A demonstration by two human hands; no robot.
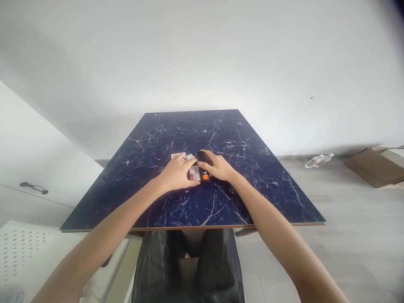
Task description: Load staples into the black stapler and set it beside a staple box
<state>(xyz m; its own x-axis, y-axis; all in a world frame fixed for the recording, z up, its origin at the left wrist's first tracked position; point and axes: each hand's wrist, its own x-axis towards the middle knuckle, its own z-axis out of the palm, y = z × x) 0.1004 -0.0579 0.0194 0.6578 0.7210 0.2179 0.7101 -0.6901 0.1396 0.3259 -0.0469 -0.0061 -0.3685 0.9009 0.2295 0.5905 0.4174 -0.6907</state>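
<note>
On the blue table (186, 130), my left hand (176, 172) curves around a small white-and-red printed packet (195, 173), its thumb at the near edge and its fingers at the far side. Directly right of the packet lies a narrow black device (204, 171) with an orange square (205, 177) at its near end. My right hand (219, 167) grips this device from the right, thumb on top and index finger at the far end. Beyond my left fingers, white printed paper (177, 155) shows in part. My left hand covers the rest of it.
The table's near edge (195, 228) runs just above my lap. A white wall (189, 54) stands behind the table. On the floor to the right lie clear plastic bottles (315, 160) and a cardboard box (375, 167). A white cabinet with a dark handle (34, 187) is at left.
</note>
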